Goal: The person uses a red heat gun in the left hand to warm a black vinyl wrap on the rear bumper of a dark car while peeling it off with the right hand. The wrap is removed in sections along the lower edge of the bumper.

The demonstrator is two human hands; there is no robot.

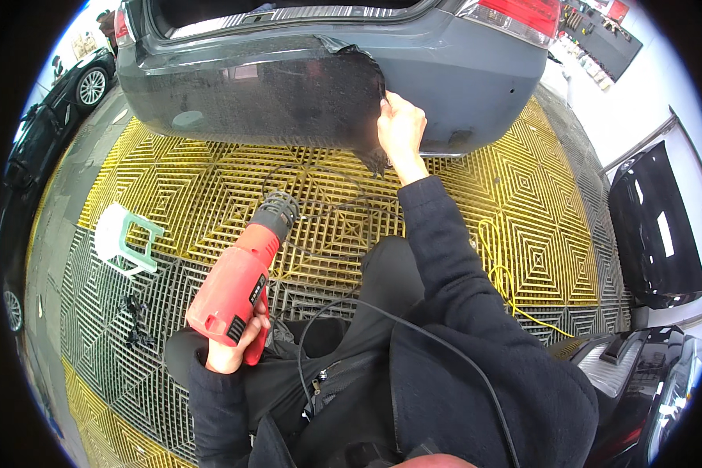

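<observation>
My left hand (pixel 230 352) is wrapped round the handle of a red heat gun (pixel 230 292), held low over my leg. Its dark nozzle points up toward the rear of a grey car. At the car's rear bumper (pixel 452 93), my right hand (pixel 403 129) pinches the edge of a dark vinyl film (pixel 304 93). The film covers the left and middle of the bumper; its upper edge is loose and curled. Right of that edge, smooth grey paint shows. A ragged strip of film hangs below my right hand.
A pale plastic stool (pixel 125 238) stands on the yellow and grey grid floor (pixel 179 175), with dark scraps (pixel 136 320) near it. A black cable (pixel 437 343) crosses my body. A yellow cord (pixel 507 285) lies at right. Black car parts stand along the right side.
</observation>
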